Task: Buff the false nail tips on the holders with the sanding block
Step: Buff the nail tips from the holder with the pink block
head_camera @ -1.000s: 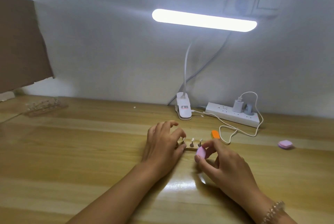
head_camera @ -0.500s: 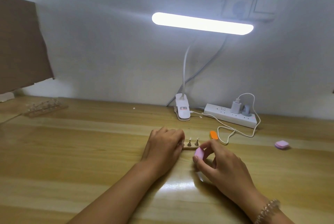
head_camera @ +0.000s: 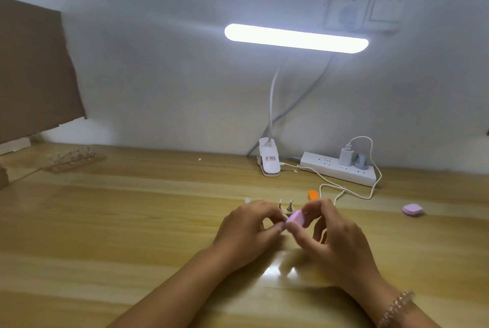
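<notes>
A small strip of nail holders with pale false tips stands on the wooden desk just beyond my hands; two tips show, the rest lie behind my left hand. My left hand has its fingers curled and pinches something small at the strip's near end; what it pinches is hidden. My right hand grips a pink sanding block between thumb and fingers, and the block's left edge touches my left fingertips.
An orange block and a second pink block lie to the right. A clip lamp base, a power strip with a white cable, and a clear holder rack at far left sit near the wall.
My right hand has moved left and brought the pink block up against my left fingertips. My left hand curled tighter over the strip's near end.
</notes>
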